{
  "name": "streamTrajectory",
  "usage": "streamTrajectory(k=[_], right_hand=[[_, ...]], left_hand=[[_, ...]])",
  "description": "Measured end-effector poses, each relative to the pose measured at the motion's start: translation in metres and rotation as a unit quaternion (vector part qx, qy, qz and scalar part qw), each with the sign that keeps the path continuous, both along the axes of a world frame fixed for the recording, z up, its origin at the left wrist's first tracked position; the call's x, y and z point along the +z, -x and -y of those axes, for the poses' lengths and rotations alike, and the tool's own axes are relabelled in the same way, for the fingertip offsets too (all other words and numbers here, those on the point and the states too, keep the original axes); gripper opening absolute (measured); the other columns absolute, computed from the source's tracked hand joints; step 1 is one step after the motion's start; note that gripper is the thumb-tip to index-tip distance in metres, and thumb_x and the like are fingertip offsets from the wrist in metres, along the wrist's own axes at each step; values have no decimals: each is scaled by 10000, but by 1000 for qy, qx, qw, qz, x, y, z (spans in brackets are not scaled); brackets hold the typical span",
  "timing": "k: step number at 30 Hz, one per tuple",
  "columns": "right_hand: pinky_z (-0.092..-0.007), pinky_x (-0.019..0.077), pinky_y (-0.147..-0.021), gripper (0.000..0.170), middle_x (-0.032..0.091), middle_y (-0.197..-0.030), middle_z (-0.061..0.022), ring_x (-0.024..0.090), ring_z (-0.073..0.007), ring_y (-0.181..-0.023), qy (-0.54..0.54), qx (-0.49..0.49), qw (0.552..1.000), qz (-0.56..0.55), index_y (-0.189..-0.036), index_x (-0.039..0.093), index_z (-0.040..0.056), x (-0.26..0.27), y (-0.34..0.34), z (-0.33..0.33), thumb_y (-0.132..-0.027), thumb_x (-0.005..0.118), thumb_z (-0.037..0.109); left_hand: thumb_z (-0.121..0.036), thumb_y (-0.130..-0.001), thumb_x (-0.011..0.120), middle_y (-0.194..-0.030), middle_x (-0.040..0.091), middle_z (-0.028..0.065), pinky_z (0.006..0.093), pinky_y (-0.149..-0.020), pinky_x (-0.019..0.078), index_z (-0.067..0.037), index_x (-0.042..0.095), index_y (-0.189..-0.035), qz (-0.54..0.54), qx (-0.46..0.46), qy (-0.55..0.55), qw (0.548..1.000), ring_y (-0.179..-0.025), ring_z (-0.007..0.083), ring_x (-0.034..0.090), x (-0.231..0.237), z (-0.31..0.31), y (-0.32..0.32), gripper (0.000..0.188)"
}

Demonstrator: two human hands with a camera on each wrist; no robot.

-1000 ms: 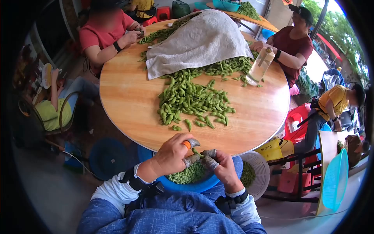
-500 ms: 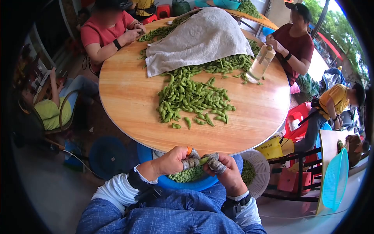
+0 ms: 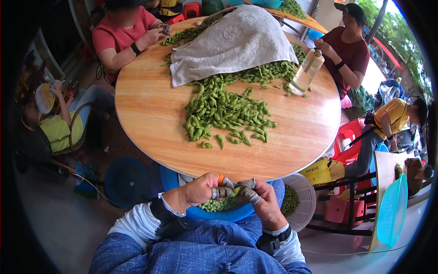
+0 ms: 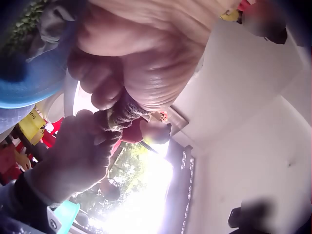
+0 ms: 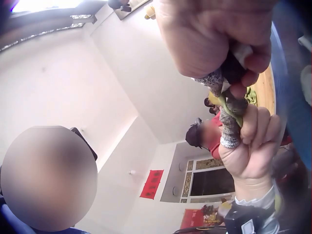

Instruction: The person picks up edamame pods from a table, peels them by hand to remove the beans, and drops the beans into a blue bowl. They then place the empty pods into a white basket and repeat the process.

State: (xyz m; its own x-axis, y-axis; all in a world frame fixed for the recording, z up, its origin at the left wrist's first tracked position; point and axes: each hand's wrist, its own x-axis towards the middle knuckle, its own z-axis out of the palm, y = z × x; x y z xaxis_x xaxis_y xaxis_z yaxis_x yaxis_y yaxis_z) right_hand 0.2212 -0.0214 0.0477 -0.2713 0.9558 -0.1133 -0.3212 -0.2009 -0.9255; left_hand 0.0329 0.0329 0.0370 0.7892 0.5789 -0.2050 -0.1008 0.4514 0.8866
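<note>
In the head view a green edamame pod (image 3: 236, 192) is stretched between both hands, close over a blue tub (image 3: 223, 217) of shelled beans. My left hand (image 3: 197, 189) pinches one end with thumb and forefinger; both are wrapped in grey covering, and an orange band sits near the forefinger. My right hand (image 3: 269, 208) pinches the other end, its wrapped thumb and finger facing the left ones. From the right wrist view, the pod (image 5: 225, 103) shows between the wrapped tips, its middle partly hidden. In the left wrist view the left palm (image 4: 151, 58) covers most of the pod.
A round wooden table (image 3: 150, 123) stands in front, bearing loose edamame pods (image 3: 219, 114), a grey cloth (image 3: 232, 45) over a heap, and a clear bottle (image 3: 307, 73). A white basket (image 3: 308, 201) is at lower right. Two people in red shirts sit across the table.
Both hands came together low over the tub; the left turned and its fingers drew down to the pod, then both rose slightly. The person at right lifted their hands.
</note>
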Motion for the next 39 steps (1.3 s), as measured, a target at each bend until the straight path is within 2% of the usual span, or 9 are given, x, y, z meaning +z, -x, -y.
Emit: streamTrajectory(k=[4,6,9,13,24,28,31,35,39], right_hand=[[-211,421,-706,145,581,-854,-4,524,-72,-775,-1,-50,998,26,-936,558,4,-8,3,-2,-805,529,58],[-217,422,-712,147,584,-860,-10,526,-77,-783,14,-60,998,10,-938,557,0,-6,5,-2,-805,529,56],[-225,422,-727,167,587,-882,-20,529,-85,-806,3,-41,999,-27,-956,552,-8,-4,5,-4,-806,535,64],[-233,417,-755,213,585,-923,-35,530,-95,-840,-49,-20,995,-88,-999,538,-16,-8,8,-3,-807,543,77],[-234,404,-776,241,568,-937,-28,513,-95,-859,-104,19,994,-28,-1033,513,-25,-20,9,-14,-820,532,88],[-228,409,-754,221,568,-906,-16,514,-89,-828,-46,18,999,-14,-1006,522,-15,-8,9,-13,-815,542,95],[-222,414,-736,202,570,-880,-3,517,-84,-803,43,38,998,-22,-983,530,-8,-7,7,-13,-811,549,96],[-216,419,-716,184,574,-859,3,521,-78,-780,98,37,994,-36,-963,536,-4,-12,7,-11,-806,555,90],[-219,418,-710,168,577,-861,-8,516,-75,-779,-18,11,999,-33,-951,539,-10,-9,17,-7,-807,548,76]], left_hand=[[-169,-748,591,-692,551,27,241,-551,405,-31,548,-874,-169,68,-229,956,-611,143,527,9,10,-8,192],[-118,-606,604,-748,553,127,348,-586,443,-25,537,-902,-305,123,-574,750,-667,291,553,10,15,-10,318],[-56,-545,556,-790,555,134,375,-614,449,-15,533,-903,-300,158,-639,690,-710,299,557,3,21,-11,362],[-118,-700,562,-809,559,158,355,-668,440,-14,533,-905,-166,166,-482,844,-748,326,546,5,21,-12,231],[-228,-853,426,-796,566,25,246,-651,410,-14,544,-925,-75,186,-146,969,-738,95,506,-2,27,-8,255],[-225,-812,476,-740,565,65,301,-591,429,-14,556,-869,-71,243,-306,918,-676,163,545,5,20,-16,232],[-213,-752,536,-710,555,123,361,-558,430,-11,559,-822,-285,177,-608,719,-639,268,553,7,19,-8,216],[-193,-722,560,-717,549,161,384,-559,426,-1,558,-798,-288,164,-627,705,-646,316,541,7,18,-5,207],[-161,-762,518,-705,550,140,340,-546,417,8,556,-814,-160,223,-514,812,-617,261,539,-4,17,-7,181]])
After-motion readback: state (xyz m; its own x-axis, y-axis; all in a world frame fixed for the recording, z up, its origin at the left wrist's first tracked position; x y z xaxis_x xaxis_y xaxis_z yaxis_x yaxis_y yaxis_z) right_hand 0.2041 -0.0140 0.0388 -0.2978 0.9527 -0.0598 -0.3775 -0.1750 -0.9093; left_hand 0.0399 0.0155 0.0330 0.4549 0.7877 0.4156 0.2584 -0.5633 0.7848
